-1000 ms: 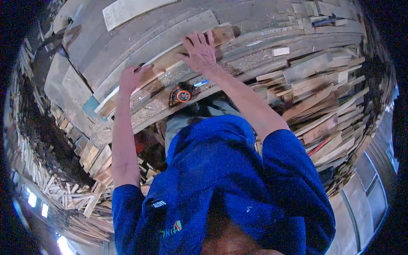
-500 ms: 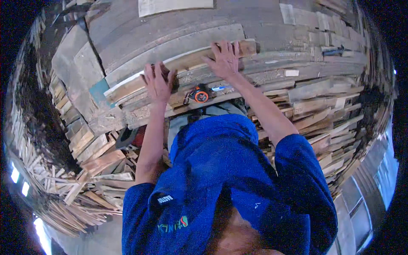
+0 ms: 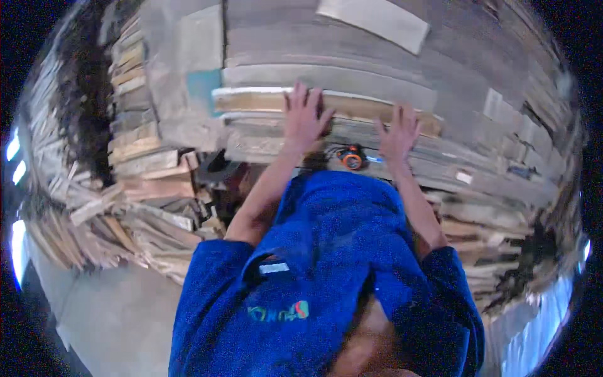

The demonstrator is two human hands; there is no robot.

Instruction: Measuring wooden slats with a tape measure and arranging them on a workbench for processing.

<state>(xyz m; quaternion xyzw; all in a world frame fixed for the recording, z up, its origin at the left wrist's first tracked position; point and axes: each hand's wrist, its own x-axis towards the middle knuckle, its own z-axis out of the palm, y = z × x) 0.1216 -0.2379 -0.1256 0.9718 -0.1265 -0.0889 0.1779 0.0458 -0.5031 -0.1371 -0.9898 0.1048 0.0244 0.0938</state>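
A long narrow wooden strip [image 3: 358, 107] with a pale far edge lies across the plank work surface in front of me. My left hand [image 3: 304, 120] rests on it left of its middle, fingers spread. Nearer the strip's right end is my right hand [image 3: 398, 138], its fingers also apart and touching the wood. Between my hands, closer to my body, sits an orange and black tape measure [image 3: 353, 158]. Beside it, partly behind my right wrist, is a small blue pen-like thing [image 3: 375, 159]. Motion blurs the fingertips slightly.
A pale rectangular board [image 3: 377, 24] lies on the far planks, and a teal piece [image 3: 205, 89] beside the strip's left end. Stacked wood offcuts [image 3: 141, 169] stand at the left. More stacked wood [image 3: 483, 220] fills the right. A small white block [image 3: 464, 178] lies right of my forearm.
The whole view has turned, so the strip now slants down to the right instead of up. Both hands stay on the strip at about the same places, fingers still spread.
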